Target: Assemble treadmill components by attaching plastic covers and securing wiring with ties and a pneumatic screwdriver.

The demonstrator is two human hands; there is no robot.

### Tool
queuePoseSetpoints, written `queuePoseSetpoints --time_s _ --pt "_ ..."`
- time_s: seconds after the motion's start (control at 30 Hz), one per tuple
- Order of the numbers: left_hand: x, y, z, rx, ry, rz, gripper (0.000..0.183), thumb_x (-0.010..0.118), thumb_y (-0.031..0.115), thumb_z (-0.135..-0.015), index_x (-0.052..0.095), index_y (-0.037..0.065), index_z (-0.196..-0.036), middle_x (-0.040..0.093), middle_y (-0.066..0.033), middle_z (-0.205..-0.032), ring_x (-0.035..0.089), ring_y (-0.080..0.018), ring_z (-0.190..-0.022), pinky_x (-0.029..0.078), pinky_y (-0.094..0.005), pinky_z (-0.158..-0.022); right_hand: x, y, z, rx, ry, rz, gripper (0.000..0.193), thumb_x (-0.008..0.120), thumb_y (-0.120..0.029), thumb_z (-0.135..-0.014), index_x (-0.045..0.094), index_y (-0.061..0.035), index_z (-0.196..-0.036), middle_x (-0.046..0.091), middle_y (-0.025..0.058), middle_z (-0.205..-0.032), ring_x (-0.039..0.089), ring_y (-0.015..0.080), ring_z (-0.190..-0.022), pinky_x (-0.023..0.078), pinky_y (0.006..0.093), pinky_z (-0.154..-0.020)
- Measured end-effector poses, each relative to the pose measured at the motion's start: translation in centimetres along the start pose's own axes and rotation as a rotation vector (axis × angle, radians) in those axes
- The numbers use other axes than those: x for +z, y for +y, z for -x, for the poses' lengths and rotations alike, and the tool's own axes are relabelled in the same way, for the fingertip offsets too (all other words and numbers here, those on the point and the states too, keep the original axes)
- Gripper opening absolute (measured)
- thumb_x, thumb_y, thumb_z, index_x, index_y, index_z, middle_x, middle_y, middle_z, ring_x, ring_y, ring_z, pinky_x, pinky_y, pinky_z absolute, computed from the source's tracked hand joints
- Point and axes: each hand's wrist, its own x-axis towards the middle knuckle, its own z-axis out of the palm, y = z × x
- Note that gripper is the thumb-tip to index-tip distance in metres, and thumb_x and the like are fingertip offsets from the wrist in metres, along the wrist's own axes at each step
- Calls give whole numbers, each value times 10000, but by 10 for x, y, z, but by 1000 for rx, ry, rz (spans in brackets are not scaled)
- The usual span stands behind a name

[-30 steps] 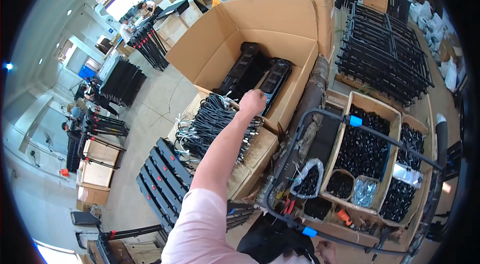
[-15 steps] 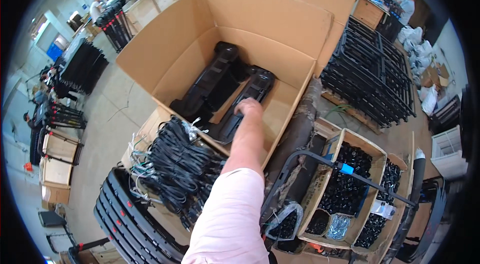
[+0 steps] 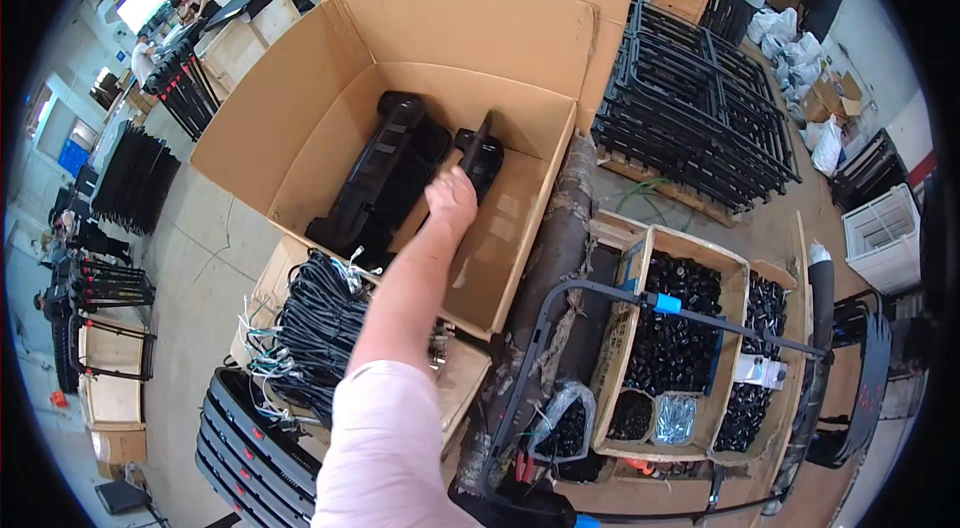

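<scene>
Inside the big cardboard box (image 3: 300,118), my left hand (image 3: 452,200) grips the lower end of a black plastic part (image 3: 480,153); fingers wrapped around it, part tilted up off the box floor; a second, longer black part (image 3: 385,173) lies just beside it; bundle of black cables (image 3: 315,328) sits outside, below the box; right hand out of view.
</scene>
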Motion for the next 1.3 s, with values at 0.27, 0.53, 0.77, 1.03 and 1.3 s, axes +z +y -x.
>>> queuePoseSetpoints --time_s 0.27,0.53,0.77,1.03,1.3 --pt "-259 -70 48 -36 242 680 378 589 307 -1037 581 -30 -1210 729 -255 -990 739 -397 -945 580 -481 -849 -63 -184 11 -660 232 4 252 647 -168 -968 699 34 -1109 681 39 -849 619 99 -803 508 273 -710" --pt "-276 49 288 -230 -84 1447 325 565 269 -1056 592 -23 -1198 666 -125 -980 631 -213 -938 527 -374 -883 -6 -289 -51 -1031 -2 -223 537 598 -372 -1067 574 27 -1425 741 103 -1050 679 145 -943 541 303 -870" --pt "-149 83 430 -154 -132 1287 365 576 266 -1074 603 -18 -1301 696 -157 -1125 659 -252 -1063 519 -388 -961 97 -206 -137 -940 83 -270 390 672 -269 -985 613 70 -1168 663 113 -787 647 220 -716 514 388 -668" --pt "-119 52 527 -245 -68 1156 518 589 263 -1058 521 -58 -1459 629 -287 -1382 602 -406 -1310 450 -448 -1129 139 -183 -145 -854 96 -262 351 651 -264 -1015 591 70 -1105 672 150 -754 656 283 -696 513 450 -680" --pt "-117 54 556 -147 -150 1150 551 547 214 -1072 423 -28 -1552 539 -283 -1503 520 -410 -1412 399 -434 -1177 142 -184 -153 -813 -22 -226 355 644 -272 -1041 573 54 -1161 660 78 -750 603 146 -558 483 337 -513"
